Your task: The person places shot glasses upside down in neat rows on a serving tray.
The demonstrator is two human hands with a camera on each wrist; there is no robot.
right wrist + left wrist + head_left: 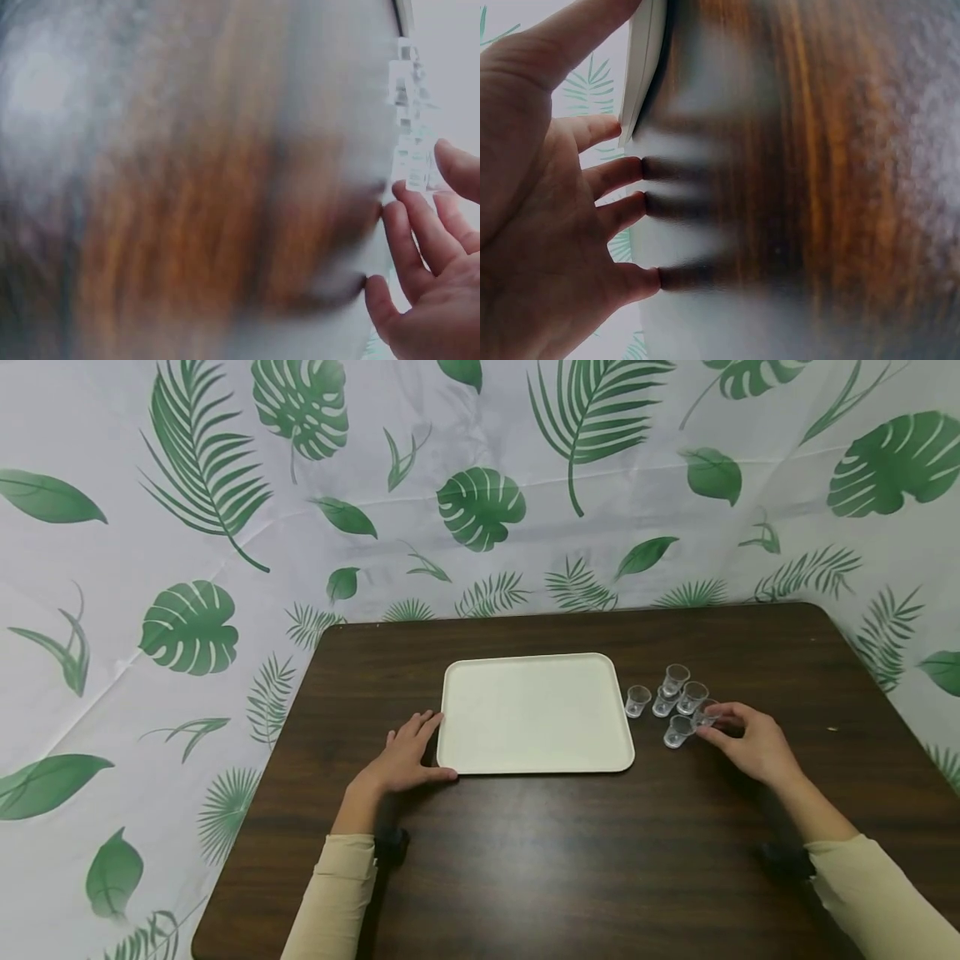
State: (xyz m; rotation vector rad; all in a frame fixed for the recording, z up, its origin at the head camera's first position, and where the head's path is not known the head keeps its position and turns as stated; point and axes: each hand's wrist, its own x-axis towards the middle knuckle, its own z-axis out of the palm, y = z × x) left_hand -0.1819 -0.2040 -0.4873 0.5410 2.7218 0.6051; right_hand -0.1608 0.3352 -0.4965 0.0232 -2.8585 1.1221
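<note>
A cream rectangular tray point(534, 714) lies flat on the dark wooden table. Beside its left edge, my left hand point(408, 756) rests with fingers spread, the thumb along the front left corner. In the left wrist view, the fingertips of the left hand point(577, 180) touch the tabletop near the tray rim point(646, 60). To the right of the tray, my right hand point(750, 747) holds a small clear plastic cup point(705, 713) between thumb and fingers. The right wrist view shows the right hand point(435, 277) with some fingertips on the table; the cup there is washed out.
Several more small clear cups stand close together left of the right hand, among them a front cup point(678, 732) and a back cup point(676, 679). One cup point(637, 701) stands apart, near the tray's right edge. A leaf-patterned cloth point(480, 568) hangs behind the table point(525, 852).
</note>
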